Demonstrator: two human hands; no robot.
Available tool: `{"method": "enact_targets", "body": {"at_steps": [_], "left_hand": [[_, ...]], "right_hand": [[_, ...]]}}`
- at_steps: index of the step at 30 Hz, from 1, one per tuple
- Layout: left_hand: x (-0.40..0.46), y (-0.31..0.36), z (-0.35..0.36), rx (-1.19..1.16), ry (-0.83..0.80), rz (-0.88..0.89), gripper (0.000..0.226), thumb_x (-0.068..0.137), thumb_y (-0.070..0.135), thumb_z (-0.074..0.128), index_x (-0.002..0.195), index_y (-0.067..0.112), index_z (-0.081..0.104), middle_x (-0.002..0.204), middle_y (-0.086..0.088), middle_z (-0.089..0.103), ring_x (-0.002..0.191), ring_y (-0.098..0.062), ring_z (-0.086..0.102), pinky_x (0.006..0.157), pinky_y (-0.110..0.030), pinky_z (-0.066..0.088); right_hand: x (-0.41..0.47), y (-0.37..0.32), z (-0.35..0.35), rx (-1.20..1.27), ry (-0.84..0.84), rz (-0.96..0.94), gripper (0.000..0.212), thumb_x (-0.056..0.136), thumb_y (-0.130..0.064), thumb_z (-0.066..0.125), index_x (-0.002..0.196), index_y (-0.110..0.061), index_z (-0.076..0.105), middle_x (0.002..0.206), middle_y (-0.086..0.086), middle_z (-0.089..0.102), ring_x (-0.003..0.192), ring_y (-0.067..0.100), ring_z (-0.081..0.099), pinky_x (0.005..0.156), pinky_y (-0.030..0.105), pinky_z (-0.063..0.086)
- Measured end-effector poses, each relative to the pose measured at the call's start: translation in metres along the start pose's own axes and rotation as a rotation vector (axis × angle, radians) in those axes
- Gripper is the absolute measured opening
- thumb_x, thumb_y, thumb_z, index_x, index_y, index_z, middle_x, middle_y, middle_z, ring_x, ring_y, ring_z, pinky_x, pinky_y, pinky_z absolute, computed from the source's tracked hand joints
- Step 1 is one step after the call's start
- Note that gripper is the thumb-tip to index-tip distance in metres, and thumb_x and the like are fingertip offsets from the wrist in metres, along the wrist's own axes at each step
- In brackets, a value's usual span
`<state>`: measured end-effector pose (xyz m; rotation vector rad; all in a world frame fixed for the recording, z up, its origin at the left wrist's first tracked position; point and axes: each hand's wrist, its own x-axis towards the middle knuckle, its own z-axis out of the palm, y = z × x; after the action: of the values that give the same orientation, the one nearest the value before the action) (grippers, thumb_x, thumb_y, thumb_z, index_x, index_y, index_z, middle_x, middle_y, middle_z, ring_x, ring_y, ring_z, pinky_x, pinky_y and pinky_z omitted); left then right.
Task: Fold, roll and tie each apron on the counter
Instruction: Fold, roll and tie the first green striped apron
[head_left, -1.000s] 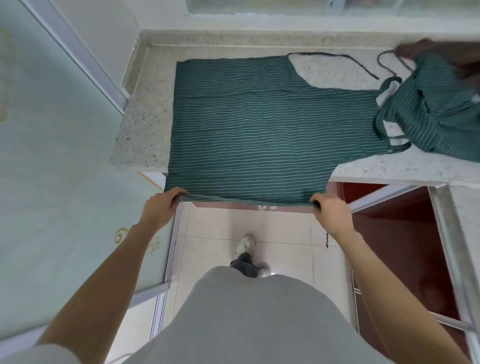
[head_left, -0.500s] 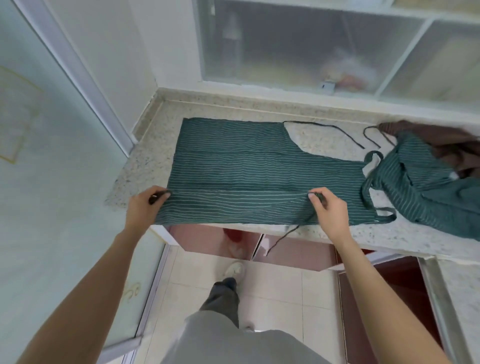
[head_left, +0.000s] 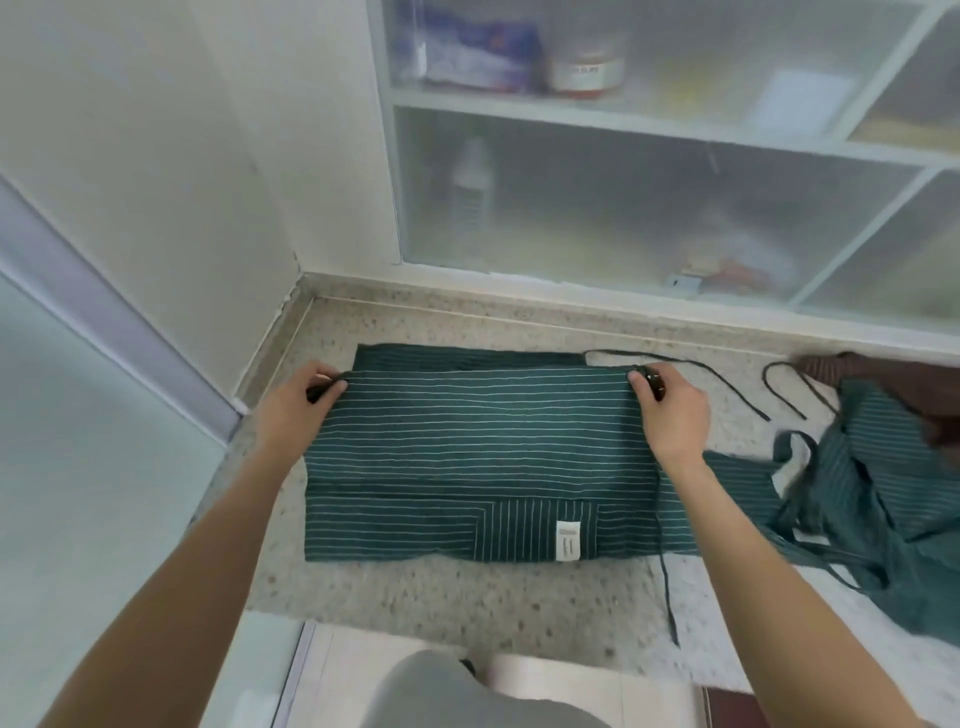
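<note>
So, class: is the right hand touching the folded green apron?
Touching. The head view shows the right hand pinching the folded green apron's far right corner, with no gap visible.

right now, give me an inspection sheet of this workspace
surface: speckled stone counter, dry.
job's things: green striped apron folded over, white label up; crumpled green apron right; brown apron behind it.
clutter: nothing seen.
hands: left hand and right hand pinch the folded edge's corners.
cables: none; a dark apron tie trails toward the counter's front edge.
surroundings: frosted cabinet, wall left.
</note>
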<state>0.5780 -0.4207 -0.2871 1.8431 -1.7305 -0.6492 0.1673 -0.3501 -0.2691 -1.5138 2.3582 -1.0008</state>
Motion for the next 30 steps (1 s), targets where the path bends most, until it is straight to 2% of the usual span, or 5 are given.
{"method": "enact_targets", "body": {"at_steps": [8, 17, 21, 26, 30], "left_hand": [[0.115, -0.011, 0.043, 0.116, -0.131, 0.026, 0.018, 0.095, 0.032, 0.051, 0.102, 0.020, 0.062, 0.090, -0.001, 0.066, 0.083, -0.024, 0.061, 0.069, -0.033, 0.048], [0.181, -0.046, 0.097, 0.211, -0.264, -0.042, 0.027, 0.096, 0.030, 0.050, 0.110, 0.015, 0.066, 0.097, -0.008, 0.071, 0.082, -0.025, 0.063, 0.069, -0.033, 0.050], [0.188, -0.054, 0.109, 0.213, -0.242, -0.106, 0.031, 0.094, 0.036, 0.053, 0.114, 0.017, 0.067, 0.107, -0.007, 0.070, 0.092, -0.025, 0.064, 0.078, -0.034, 0.051], [0.198, -0.053, 0.117, 0.366, -0.196, -0.087, 0.028, 0.094, 0.038, 0.051, 0.109, 0.020, 0.067, 0.100, -0.006, 0.070, 0.086, -0.026, 0.063, 0.061, -0.028, 0.042], [0.201, -0.059, 0.125, 0.425, -0.103, -0.009, 0.016, 0.089, 0.030, 0.060, 0.098, 0.017, 0.063, 0.098, -0.008, 0.064, 0.088, -0.027, 0.058, 0.067, -0.036, 0.047]], "right_hand": [[0.090, 0.005, 0.072, -0.147, -0.146, 0.158, 0.030, 0.099, -0.028, 0.045, 0.110, -0.003, 0.057, 0.091, 0.019, 0.066, 0.078, 0.034, 0.060, 0.059, 0.030, 0.037], [0.142, 0.036, 0.141, -0.262, -0.434, 0.217, 0.030, 0.100, -0.025, 0.040, 0.118, -0.004, 0.051, 0.098, 0.022, 0.065, 0.079, 0.034, 0.059, 0.062, 0.033, 0.043], [0.151, 0.044, 0.156, -0.384, -0.467, 0.208, 0.032, 0.099, -0.029, 0.042, 0.121, -0.007, 0.053, 0.099, 0.021, 0.065, 0.083, 0.036, 0.061, 0.061, 0.033, 0.046], [0.159, 0.043, 0.170, -0.554, -0.438, 0.167, 0.029, 0.098, -0.032, 0.043, 0.108, -0.009, 0.059, 0.086, 0.016, 0.067, 0.074, 0.032, 0.061, 0.054, 0.030, 0.043], [0.162, 0.041, 0.184, -0.675, -0.438, 0.211, 0.025, 0.096, -0.035, 0.046, 0.103, -0.012, 0.055, 0.086, 0.012, 0.064, 0.068, 0.027, 0.056, 0.053, 0.029, 0.040]]}}
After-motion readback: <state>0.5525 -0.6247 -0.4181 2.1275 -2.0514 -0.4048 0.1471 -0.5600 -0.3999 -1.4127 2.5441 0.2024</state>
